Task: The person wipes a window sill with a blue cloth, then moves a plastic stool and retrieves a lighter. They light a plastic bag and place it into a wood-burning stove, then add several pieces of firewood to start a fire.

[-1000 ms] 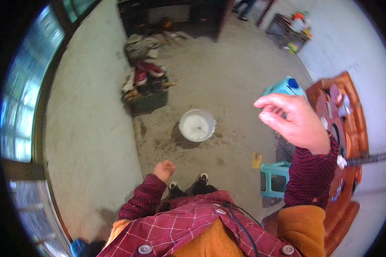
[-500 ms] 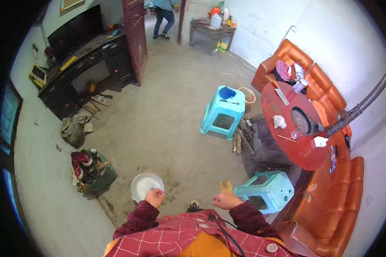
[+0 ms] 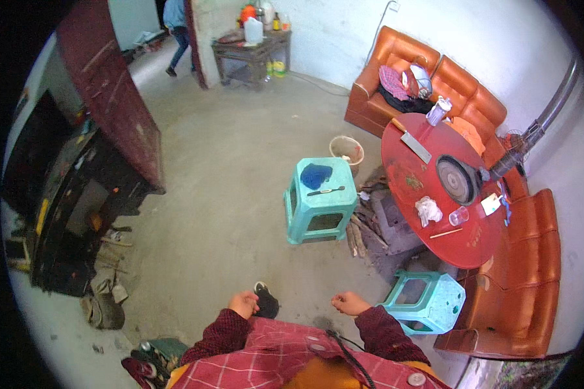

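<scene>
Both hands hang empty near the body over the concrete floor (image 3: 220, 214): the left hand (image 3: 243, 303) loosely curled beside a dark shoe (image 3: 266, 302), the right hand (image 3: 349, 303) half open, just left of a near teal stool (image 3: 428, 301). A farther teal stool (image 3: 319, 198) carries a blue cloth (image 3: 316, 175) and a knife (image 3: 326, 190). The round red bench (image 3: 441, 188) stands to the right.

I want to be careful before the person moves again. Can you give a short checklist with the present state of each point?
1. Left hand holds nothing: ok.
2. Right hand holds nothing: ok, loosely curled.
3. Floor between the hands and the upright teal stool clear: ok.
4. Knife lies flat on that stool beside a blue cloth: ok.
5. Tipped teal stool close to the right hand: not ok.
6. Cleaver away from the red table edge: cannot tell.
</scene>
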